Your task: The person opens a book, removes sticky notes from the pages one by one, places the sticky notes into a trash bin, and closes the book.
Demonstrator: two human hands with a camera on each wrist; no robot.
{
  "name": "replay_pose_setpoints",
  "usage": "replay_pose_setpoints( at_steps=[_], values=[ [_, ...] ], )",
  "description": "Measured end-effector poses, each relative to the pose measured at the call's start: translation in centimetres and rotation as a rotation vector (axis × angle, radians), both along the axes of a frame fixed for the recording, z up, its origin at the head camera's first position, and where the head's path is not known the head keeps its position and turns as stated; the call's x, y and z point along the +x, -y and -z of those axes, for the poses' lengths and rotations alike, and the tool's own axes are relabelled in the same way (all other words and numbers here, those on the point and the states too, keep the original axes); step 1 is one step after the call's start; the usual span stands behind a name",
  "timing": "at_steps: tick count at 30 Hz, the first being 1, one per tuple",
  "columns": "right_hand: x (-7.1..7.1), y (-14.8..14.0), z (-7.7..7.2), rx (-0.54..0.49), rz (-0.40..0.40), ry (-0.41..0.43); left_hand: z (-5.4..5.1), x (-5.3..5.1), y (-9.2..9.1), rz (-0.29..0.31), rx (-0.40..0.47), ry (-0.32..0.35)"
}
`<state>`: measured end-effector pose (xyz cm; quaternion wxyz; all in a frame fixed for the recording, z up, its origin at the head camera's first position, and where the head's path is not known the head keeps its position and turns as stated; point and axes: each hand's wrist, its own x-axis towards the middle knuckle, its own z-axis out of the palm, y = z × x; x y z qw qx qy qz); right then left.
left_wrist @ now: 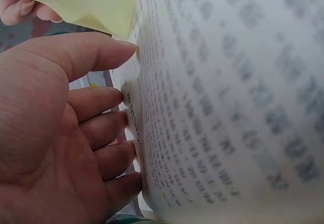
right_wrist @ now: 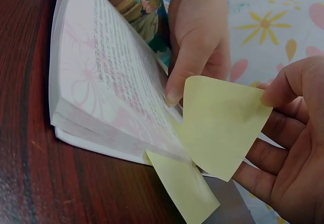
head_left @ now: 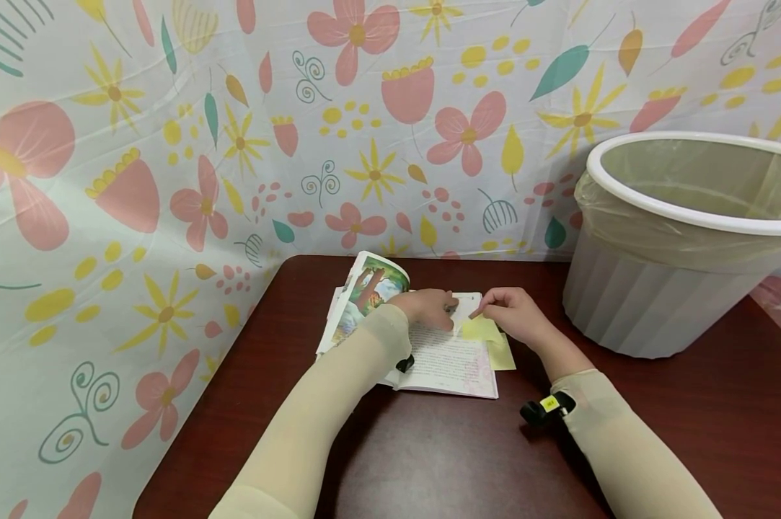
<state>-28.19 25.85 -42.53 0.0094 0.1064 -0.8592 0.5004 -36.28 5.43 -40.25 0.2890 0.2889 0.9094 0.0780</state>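
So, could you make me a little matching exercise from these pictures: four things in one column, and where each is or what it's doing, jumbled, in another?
Column one
1. Left hand
2. Right hand
3. Lower sticky note
4. Wastebasket

Column two
A. Juts past the edge of the book, held by neither hand
B. Lined with a see-through plastic bag
C. Touches a page of the open illustrated book
D. Pinches a yellow sticky note

Right pairs: 1-C, 2-D, 3-A, 4-B

Book [head_left: 438, 365] left of bin [head_left: 643, 303]
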Motion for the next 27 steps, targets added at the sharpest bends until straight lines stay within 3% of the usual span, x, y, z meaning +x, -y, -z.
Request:
replay_pose_setpoints(
  at_steps=[27],
  values=[
    [0.7, 0.9, -1.2, -0.033, -0.100, -0.012, -0.1, 0.1, 0.2, -0.013, 0.016, -0.006]
  ],
)
